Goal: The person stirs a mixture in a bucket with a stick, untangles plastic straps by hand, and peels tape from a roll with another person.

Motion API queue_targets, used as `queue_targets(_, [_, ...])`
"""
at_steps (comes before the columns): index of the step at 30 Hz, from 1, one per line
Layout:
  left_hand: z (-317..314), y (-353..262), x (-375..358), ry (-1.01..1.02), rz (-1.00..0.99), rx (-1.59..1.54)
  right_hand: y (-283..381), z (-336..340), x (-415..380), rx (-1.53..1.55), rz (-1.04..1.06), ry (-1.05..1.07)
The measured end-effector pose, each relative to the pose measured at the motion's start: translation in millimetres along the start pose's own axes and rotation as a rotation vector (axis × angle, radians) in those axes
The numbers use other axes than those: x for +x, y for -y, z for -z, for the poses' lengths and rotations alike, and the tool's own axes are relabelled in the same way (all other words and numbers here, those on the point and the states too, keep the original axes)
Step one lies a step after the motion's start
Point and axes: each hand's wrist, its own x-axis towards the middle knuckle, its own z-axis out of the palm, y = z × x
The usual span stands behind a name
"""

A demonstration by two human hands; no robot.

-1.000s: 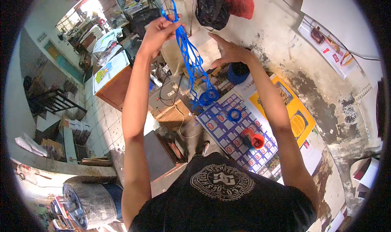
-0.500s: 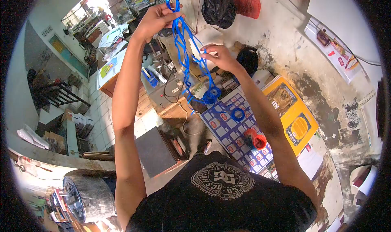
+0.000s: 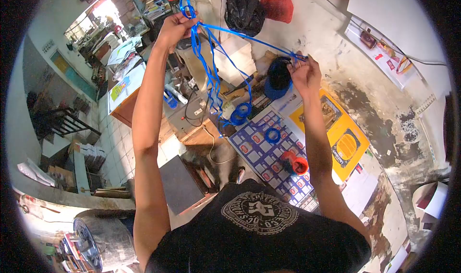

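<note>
My left hand [image 3: 177,29] is raised at the upper left, its fingers pinched on a bundle of blue ribbon [image 3: 196,47]. Several wavy strands hang below it, down to a coil of blue ribbon [image 3: 241,113] at the table's corner. One strand runs taut to the right, into my right hand [image 3: 306,74], whose fingertips are closed on it near the wall. A smaller blue ring [image 3: 272,136] and a red roll [image 3: 300,165] lie on the blue patterned sheet [image 3: 254,148].
A yellow panel [image 3: 360,150] lies along the wall side. Behind my right hand is a dark round container [image 3: 278,76]. Black [image 3: 244,9] and red [image 3: 277,3] bags hang on the wall. A grey box [image 3: 192,112] stands below the hanging strands.
My right hand has moved right and slightly up, drawing one blue strand out taut from the bundle. My left hand has shifted a little left in view, still holding the bundle.
</note>
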Motion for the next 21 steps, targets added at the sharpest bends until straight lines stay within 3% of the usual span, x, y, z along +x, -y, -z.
queue_targets(4, [-10,3,2,-0.026,-0.029,-0.057,13,15,-21,0.054,0.077,0.078])
queue_targets(7, [-14,1,3,-0.008,-0.036,-0.044,19,25,-27,-0.322,0.073,-0.064])
queue_targets(10, [-10,-5,3,0.006,-0.056,-0.012,10,27,-11,-1.359,0.367,-0.363])
queue_targets(13, [-13,-16,4,0.037,-0.089,-0.035,-3,-32,0,-1.372,0.439,-0.185])
queue_targets(17, [-14,-25,3,0.12,-0.113,0.015,-58,-87,32,-1.532,0.546,0.324])
queue_targets(21, [-13,-45,-12,0.179,-0.138,0.026,-103,-122,54,-1.364,0.207,0.557])
